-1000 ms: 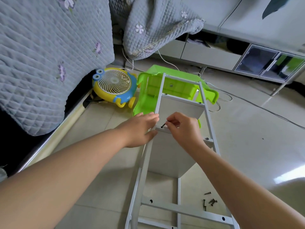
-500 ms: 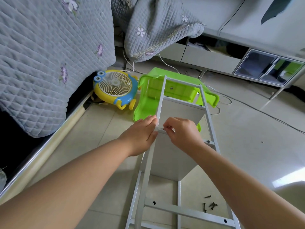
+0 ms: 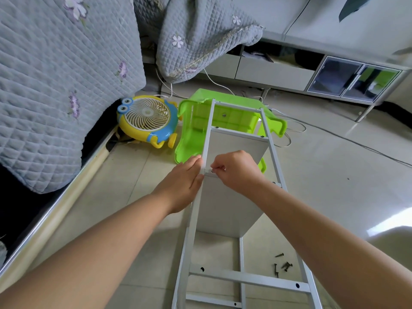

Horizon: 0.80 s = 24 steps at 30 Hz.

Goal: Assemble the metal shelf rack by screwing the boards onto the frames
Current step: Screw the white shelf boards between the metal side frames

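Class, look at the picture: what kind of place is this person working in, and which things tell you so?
Most likely a bedroom at home, with the work done on the floor. A quilted grey bedspread hangs over a bed edge, a toy-like yellow fan sits on the tiles, and a low cabinet lines the far wall.

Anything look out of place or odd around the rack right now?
The green plastic stool lies tipped on its side under the grey metal frame, and loose dark screws are scattered on the tiled floor.
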Each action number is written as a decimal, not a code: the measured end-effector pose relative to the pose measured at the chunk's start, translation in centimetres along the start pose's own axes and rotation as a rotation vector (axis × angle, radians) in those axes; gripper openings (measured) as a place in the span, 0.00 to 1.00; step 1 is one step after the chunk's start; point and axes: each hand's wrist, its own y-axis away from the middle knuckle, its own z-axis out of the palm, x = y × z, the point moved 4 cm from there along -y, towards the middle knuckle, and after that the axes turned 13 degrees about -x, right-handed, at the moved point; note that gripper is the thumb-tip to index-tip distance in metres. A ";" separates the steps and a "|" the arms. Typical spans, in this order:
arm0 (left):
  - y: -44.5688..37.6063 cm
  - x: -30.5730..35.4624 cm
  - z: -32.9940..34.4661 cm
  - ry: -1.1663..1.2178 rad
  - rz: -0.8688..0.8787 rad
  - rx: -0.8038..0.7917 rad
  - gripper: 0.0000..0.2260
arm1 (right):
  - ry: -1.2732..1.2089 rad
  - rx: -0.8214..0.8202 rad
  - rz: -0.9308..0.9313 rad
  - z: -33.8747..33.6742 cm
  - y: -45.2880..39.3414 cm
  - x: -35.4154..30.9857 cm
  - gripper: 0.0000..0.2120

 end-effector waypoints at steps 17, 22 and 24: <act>0.0 -0.4 0.3 0.054 -0.041 0.028 0.21 | 0.051 -0.083 0.017 0.2 -0.1 -0.4 0.11; -0.1 0.4 -0.4 0.018 -0.014 0.040 0.23 | -0.281 -0.006 0.036 -1.1 1.7 1.1 0.16; 0.0 1.1 -1.3 0.020 0.024 0.101 0.25 | -0.348 0.088 0.092 -1.9 3.3 3.1 0.15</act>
